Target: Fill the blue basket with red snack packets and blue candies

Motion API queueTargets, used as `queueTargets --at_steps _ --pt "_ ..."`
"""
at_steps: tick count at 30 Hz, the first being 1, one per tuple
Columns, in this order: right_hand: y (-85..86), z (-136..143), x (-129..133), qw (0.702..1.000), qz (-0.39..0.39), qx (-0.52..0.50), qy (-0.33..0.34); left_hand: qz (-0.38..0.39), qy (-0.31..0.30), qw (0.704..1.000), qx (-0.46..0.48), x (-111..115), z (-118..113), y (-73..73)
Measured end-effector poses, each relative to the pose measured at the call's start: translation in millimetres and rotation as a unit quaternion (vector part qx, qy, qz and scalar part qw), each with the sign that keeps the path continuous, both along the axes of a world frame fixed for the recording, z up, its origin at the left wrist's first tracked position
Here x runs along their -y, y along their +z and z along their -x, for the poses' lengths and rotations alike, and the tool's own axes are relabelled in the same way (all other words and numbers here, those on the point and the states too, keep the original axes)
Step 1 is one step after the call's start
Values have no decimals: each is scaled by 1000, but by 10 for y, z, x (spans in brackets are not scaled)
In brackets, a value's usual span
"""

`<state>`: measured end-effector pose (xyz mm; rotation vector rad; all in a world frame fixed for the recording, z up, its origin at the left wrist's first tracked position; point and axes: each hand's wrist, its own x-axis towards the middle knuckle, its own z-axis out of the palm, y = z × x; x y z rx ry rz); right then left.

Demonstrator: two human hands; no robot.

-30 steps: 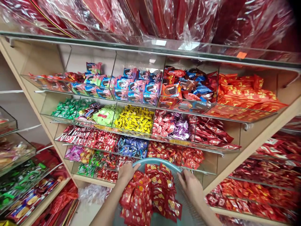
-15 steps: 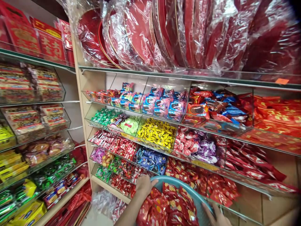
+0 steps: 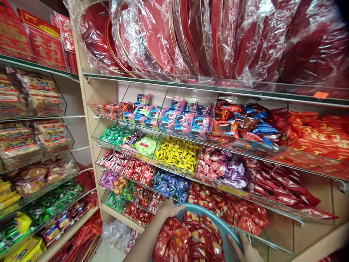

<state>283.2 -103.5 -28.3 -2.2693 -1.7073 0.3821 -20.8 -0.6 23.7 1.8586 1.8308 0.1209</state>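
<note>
A blue-green plastic basin is held up at the bottom of the head view. Inside it lie many red sachets with orange prints. My left hand grips the far left rim, its thumb lying along the edge. On the right side, my right hand is closed round the rim, partly cut off by the frame's lower edge. Just behind the basin, similar red packets fill a low shelf bin. The lower part of the basin is out of view.
Glass-fronted shelves hold yellow wrapped sweets, blue packets and purple sweets. Plastic-wrapped red round trays stand on top. Side shelves at left hold biscuit packs. A clear plastic bag lies on the floor.
The view has shifted slightly, so the shelves sit further left in it. The basin appears a little further left, with both hands still on its rim.
</note>
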Motion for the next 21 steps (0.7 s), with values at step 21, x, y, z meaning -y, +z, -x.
queueTargets --at_steps 21 --pt "411 718 -1588 982 -32 138 121 -46 -2 999 -5 -38 -121 -46"
